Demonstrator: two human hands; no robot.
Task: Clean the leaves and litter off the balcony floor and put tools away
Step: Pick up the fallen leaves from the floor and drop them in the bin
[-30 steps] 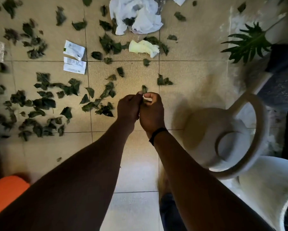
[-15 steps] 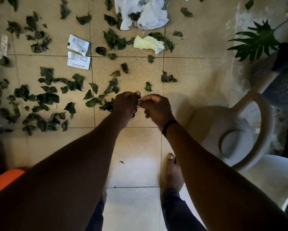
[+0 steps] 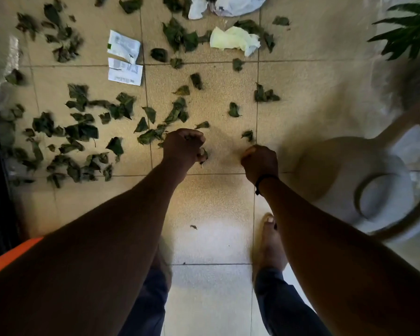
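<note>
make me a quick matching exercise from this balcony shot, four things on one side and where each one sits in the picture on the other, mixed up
Things:
1. torn paper packets
2. pale yellow crumpled wrapper
3. green plant fronds
4. orange object

Places:
A. upper right corner of the view
B. lower left edge, beside the left arm
C. on the tiles at upper left, lying across a grout line
D. upper middle, among dark leaves just below the white crumpled plastic

Pairs: 1-C, 2-D, 3-A, 4-B
</note>
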